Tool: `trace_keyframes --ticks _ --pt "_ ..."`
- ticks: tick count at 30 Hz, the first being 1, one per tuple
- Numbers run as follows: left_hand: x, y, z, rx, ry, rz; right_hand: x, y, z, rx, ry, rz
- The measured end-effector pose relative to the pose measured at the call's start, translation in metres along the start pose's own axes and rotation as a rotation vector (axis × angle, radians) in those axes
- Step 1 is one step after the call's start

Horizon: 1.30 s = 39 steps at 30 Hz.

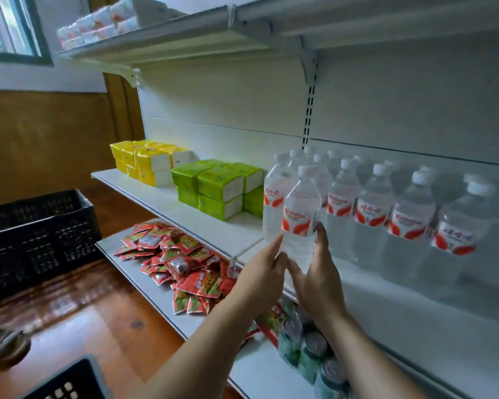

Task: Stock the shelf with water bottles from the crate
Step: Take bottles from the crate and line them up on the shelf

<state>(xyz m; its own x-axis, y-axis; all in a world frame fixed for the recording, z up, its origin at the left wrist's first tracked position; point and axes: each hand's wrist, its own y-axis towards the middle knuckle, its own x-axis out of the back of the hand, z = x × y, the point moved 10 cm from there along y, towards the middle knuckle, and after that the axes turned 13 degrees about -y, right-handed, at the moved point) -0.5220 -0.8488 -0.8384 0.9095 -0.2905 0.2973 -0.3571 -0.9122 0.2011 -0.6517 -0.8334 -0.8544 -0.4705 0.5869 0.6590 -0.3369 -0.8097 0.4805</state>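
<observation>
Already at the shelf (202,217), seen from the head camera, both hands hold one water bottle (300,214): the left hand (264,272) has its grip clasped round the lower body, the right hand (317,280) cups the other side. It stands at the front-left of the bottle row (401,214). A careless nudge would likely topple neighbours. The crate (35,237) sits left.

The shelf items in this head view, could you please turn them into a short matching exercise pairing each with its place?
Things:
1. green packs
2. yellow packs
3. red sachets
4. held water bottle

Places:
A. lower shelf, loose heap
B. middle shelf, far left end
C. between both hands
D. middle shelf, just left of the bottles

Pairs: 1-D, 2-B, 3-A, 4-C
</observation>
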Motion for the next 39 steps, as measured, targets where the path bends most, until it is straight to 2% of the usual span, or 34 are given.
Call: trace_keyframes --ticks 7,12,19,26,32,36,39 --pt "-0.015 0.050 0.038 0.046 0.076 0.040 -0.023 0.026 -0.014 0.021 -0.150 -0.050" --pt "-0.023 0.076 0.060 0.093 0.134 0.054 -0.031 0.048 -0.025 -0.036 -0.186 -0.090" --pt "-0.021 0.083 0.073 0.075 0.216 0.062 -0.042 0.063 -0.036 -0.061 -0.355 -0.174" --pt "-0.021 0.083 0.076 0.082 0.252 0.059 -0.041 0.063 -0.035 -0.050 -0.412 -0.196" --pt "-0.007 0.059 0.057 0.026 0.053 -0.088 -0.033 0.040 -0.023 -0.100 -0.421 -0.090" --pt "0.019 0.008 0.063 0.003 -0.223 -0.245 -0.037 -0.008 0.012 0.133 -0.413 -0.060" --pt "0.058 -0.040 0.084 0.018 -0.225 -0.368 -0.048 -0.049 0.040 0.218 -0.247 -0.021"
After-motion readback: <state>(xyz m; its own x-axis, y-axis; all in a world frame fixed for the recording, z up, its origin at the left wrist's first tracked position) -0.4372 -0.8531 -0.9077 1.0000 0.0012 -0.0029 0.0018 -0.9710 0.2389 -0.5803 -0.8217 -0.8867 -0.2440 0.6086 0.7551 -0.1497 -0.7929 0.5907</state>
